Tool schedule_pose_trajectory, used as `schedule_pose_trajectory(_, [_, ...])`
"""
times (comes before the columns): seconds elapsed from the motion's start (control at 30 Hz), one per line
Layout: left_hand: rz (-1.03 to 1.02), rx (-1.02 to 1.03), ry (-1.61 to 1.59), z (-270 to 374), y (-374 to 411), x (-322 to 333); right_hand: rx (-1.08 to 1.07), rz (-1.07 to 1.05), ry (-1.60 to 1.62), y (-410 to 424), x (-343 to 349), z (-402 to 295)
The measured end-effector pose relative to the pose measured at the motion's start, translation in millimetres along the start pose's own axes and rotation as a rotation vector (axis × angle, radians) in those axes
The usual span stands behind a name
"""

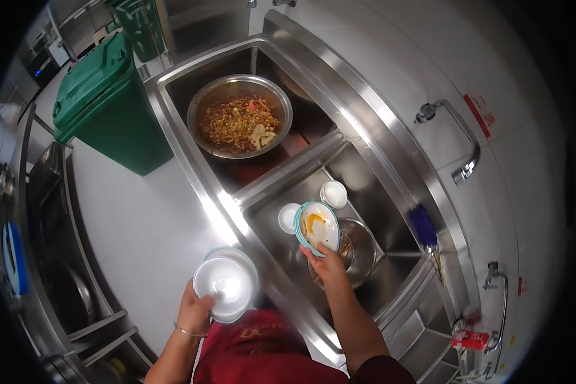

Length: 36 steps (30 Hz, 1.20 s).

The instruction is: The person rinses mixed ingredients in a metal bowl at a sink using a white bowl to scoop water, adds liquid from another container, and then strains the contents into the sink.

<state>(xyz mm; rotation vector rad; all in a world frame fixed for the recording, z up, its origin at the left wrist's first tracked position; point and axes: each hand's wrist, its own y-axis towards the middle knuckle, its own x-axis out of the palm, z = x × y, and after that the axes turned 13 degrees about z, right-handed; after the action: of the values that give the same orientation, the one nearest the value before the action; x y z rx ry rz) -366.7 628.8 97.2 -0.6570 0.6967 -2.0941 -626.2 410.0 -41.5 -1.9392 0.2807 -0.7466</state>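
Observation:
My left hand (199,305) grips a white bowl (223,288), with a teal-rimmed dish partly hidden behind it. They are held near my body, left of the sink's front edge. Over the near basin, my right hand (326,261) holds a stack of teal-rimmed oval dishes (324,233); the top one carries a yellow-orange sauce smear and dark specks. Beneath and beside that stack, a steel bowl (369,252) with wooden chopsticks stands in the basin. A small white dish (287,218) and some stacked white cups (334,194) lie close by.
In the far basin sits a large steel bowl (192,117) full of food scraps. A lidded green bin (125,129) stands left of the sink (288,165). Taps (470,149) project from the right wall. A blue-headed brush (423,225) rests along the back ledge.

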Motion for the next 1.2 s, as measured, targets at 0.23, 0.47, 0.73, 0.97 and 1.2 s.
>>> schedule_pose_trajectory(0.23, [0.096, 0.002, 0.066, -13, 19, 38, 0.173, 0.098, 0.15, 135, 33, -22])
schedule_pose_trajectory(0.47, [-0.023, 0.101, 0.32, -25, 54, 73, 0.28, 0.116, 0.131, 194, 34, -34])
schedule_pose_trajectory(0.73, [-0.111, 0.24, 0.497, -29, 89, 119, 0.27, 0.194, 0.127, 224, 36, -41])
schedule_pose_trajectory(0.97, [-0.096, 0.4, 0.82, -59, 127, 123, 0.287, 0.22, 0.099, 239, 45, -50])
schedule_pose_trajectory(1.2, [-0.194, 0.525, 1.207, -35, 136, 188, 0.145, 0.333, -0.026, 249, 31, -45])
